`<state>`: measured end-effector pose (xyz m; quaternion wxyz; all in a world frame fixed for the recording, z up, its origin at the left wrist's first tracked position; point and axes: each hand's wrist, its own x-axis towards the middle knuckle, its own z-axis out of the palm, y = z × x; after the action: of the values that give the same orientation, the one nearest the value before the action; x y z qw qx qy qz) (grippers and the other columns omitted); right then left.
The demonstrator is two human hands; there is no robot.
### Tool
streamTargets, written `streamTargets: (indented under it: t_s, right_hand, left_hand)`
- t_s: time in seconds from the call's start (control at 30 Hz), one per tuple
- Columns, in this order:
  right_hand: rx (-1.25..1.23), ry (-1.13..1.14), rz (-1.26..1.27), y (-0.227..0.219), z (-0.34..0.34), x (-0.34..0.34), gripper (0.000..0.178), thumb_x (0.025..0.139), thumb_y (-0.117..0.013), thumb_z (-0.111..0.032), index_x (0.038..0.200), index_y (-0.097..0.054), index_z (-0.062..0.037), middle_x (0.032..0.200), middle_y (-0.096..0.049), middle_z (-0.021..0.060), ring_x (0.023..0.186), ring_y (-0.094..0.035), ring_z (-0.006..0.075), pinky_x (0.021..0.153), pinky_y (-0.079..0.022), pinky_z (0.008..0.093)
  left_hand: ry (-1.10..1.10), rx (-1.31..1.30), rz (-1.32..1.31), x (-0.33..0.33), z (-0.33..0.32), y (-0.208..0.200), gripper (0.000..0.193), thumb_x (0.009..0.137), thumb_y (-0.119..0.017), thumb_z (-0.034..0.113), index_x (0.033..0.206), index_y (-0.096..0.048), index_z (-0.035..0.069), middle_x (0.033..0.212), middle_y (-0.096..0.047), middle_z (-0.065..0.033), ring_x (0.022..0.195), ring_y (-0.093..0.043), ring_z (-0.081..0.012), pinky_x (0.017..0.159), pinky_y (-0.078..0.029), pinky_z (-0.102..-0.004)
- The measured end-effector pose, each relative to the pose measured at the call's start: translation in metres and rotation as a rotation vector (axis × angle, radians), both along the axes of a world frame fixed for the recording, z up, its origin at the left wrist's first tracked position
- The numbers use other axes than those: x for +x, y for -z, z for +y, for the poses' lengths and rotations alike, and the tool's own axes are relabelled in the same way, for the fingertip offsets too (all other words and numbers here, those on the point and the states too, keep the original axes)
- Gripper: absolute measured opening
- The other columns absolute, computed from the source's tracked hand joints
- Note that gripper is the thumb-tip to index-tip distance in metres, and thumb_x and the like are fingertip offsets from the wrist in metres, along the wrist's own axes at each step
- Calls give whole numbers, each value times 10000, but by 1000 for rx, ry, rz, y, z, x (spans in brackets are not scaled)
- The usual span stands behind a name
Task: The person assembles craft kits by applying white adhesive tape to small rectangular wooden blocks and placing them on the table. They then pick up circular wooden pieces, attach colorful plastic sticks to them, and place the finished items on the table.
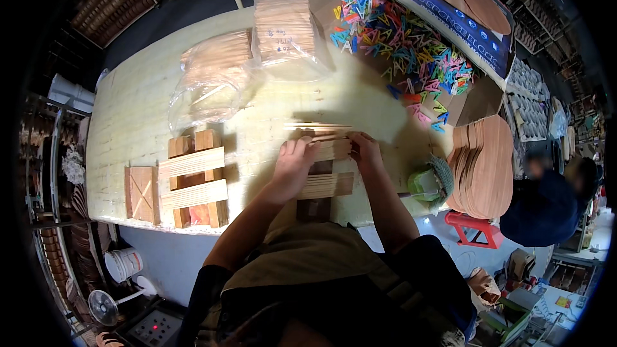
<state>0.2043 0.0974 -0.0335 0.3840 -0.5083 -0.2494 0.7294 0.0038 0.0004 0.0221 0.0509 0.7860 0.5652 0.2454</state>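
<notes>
Pale wood strips (333, 137) stretch between the two hands over a dark block (315, 211); I see the left hand (292, 164) pinching one end, the right hand (365, 151) the other, though fingers hide the exact grip. I judge that an uneven pull could fan them out of line, and a careless knuckle could knock the loose sticks (318, 126) just beyond. A second bundle (326, 186) crowds the wrists. Right of the hands stand a green container (422, 185) and stacked boards (482, 167); beyond, colourful clips (411, 45).

Bright light pools on the tabletop (148, 103), dim surroundings, fisheye-bent edges fading black.
</notes>
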Motion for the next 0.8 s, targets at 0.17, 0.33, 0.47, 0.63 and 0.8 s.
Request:
streamTargets:
  t_s: [0.17, 0.33, 0.47, 0.63, 0.8]
  right_hand:
    - [-21, -85, -13, -9, 1, 5, 122, 830, -613, -167, 902, -639, -71, 740, -582, 13, 642, -557, 125, 580, -447, 272]
    - [101, 25, 180, -4, 14, -9, 133, 849, -656, -161, 915, -662, -45, 780, -614, 32, 664, -580, 147, 627, -466, 263]
    - [290, -69, 118, -12, 32, 2, 94, 854, -664, -92, 909, -657, -16, 824, -639, 53, 719, -622, 160, 676, -519, 274]
    - [311, -18, 178, -26, 69, -10, 194, 847, -672, -73, 1007, -631, 30, 949, -644, 101, 829, -643, 207, 742, -549, 308]
    - [621, 1, -346, -24, 85, -45, 581, 827, -725, -244, 1277, -486, 35, 1233, -521, 170, 1095, -544, 272, 912, -467, 356]
  left_hand:
    - [18, -14, 4, -4, 1, 2, 473, 776, -555, 10, 1246, -564, 64, 1191, -537, -148, 1069, -521, -331, 941, -419, -410]
    - [72, -105, -32, -8, 6, 3, 480, 758, -581, 8, 1235, -569, 65, 1187, -538, -144, 1080, -519, -329, 941, -420, -402]
    - [35, -99, -21, -7, 2, 1, 469, 764, -587, 19, 1230, -561, 61, 1177, -539, -140, 1074, -517, -330, 935, -425, -404]
    - [63, -129, 15, -11, 4, 1, 462, 761, -593, 64, 1220, -547, 39, 1182, -535, -135, 1067, -513, -323, 942, -426, -405]
    - [45, -108, -11, -8, 10, -8, 493, 727, -653, 99, 1204, -548, 33, 1148, -534, -132, 1036, -522, -323, 930, -436, -399]
